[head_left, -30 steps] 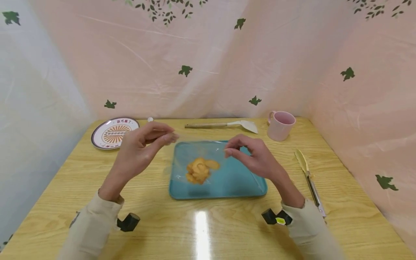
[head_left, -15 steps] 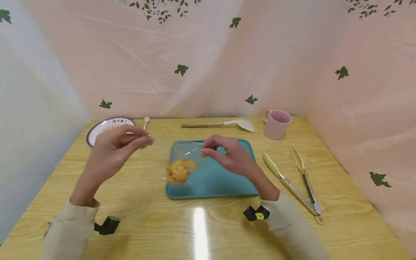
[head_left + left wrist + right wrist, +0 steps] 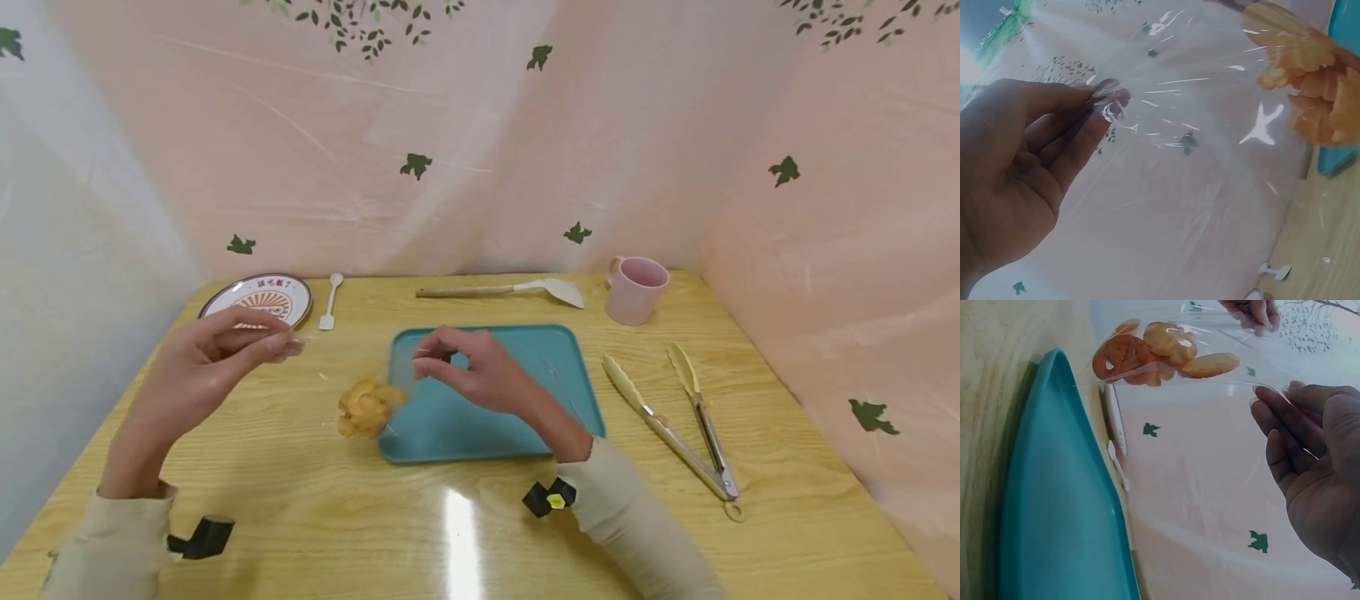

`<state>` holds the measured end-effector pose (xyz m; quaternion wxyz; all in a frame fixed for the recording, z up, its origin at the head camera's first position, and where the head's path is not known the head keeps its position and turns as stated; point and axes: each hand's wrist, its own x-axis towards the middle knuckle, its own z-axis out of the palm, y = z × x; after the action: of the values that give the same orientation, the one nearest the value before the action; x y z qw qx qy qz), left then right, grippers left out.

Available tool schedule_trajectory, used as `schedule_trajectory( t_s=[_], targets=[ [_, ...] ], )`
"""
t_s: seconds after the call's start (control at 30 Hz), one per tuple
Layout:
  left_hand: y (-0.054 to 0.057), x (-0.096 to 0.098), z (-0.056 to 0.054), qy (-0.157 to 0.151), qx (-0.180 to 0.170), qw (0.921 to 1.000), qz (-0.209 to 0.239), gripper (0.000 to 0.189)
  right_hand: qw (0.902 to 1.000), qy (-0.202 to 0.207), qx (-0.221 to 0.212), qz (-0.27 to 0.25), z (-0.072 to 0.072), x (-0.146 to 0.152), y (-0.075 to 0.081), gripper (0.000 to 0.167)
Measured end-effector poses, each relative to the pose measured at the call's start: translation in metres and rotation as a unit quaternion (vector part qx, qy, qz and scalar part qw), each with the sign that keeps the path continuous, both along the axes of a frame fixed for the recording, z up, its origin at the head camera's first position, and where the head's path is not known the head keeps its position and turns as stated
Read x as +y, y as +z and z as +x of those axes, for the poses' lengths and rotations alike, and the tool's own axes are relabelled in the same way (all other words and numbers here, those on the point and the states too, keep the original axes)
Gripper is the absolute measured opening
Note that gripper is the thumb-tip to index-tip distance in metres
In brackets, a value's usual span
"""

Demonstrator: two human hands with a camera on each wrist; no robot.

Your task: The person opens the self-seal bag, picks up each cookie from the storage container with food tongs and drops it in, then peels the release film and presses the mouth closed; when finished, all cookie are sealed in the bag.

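Observation:
A clear plastic bag [image 3: 1210, 119] hangs between my two hands, with several golden-brown baked pieces [image 3: 367, 408] bunched in its lower part. My left hand [image 3: 198, 371] pinches one upper corner between thumb and fingertips. The opposite upper corner is held by my right hand [image 3: 476, 367], its thumb against the fingertips. In the head view the bag's film is almost invisible, and the baked pieces overlap the left edge of a teal tray [image 3: 487, 429]. Over that tray's left part is my right hand.
A patterned plate [image 3: 258, 292] lies at the back left, partly behind my left hand, beside a small white spoon [image 3: 331, 302]. A wooden-handled spatula [image 3: 480, 291] lies along the back. At right are a pink mug [image 3: 636, 292] and spread tongs [image 3: 678, 447].
Both hands have moved left together, carrying the bag from above the tray to its left edge. The tongs and spoon, partly covered before, now show fully.

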<state>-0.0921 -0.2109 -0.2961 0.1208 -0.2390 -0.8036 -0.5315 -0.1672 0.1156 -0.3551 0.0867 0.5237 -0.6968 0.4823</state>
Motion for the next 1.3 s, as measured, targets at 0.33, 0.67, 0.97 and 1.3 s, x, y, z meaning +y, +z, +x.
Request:
schedule_trajectory(
  t_s=[0.33, 0.67, 0.97, 1.3],
  targets=[
    [0.001, -0.034, 0.007, -0.093, -0.042, 0.9947, 0.016, 0.026, 0.9976, 0.065, -0.018, -0.015, 0.004, -0.022, -0.006, 0.012],
    [0.003, -0.054, 0.015, -0.080, -0.054, 0.9953, 0.014, 0.028, 0.9959, 0.085, -0.030, -0.002, 0.009, -0.039, -0.003, 0.011],
    [-0.005, -0.067, 0.007, -0.030, -0.093, 0.9936, -0.058, 0.024, 0.9881, 0.056, -0.134, 0.051, 0.007, -0.053, -0.013, 0.010],
    [-0.028, -0.072, -0.025, 0.019, -0.136, 0.9902, -0.021, 0.020, 0.9715, -0.027, -0.218, 0.089, -0.015, -0.073, -0.019, 0.012]
  ],
)
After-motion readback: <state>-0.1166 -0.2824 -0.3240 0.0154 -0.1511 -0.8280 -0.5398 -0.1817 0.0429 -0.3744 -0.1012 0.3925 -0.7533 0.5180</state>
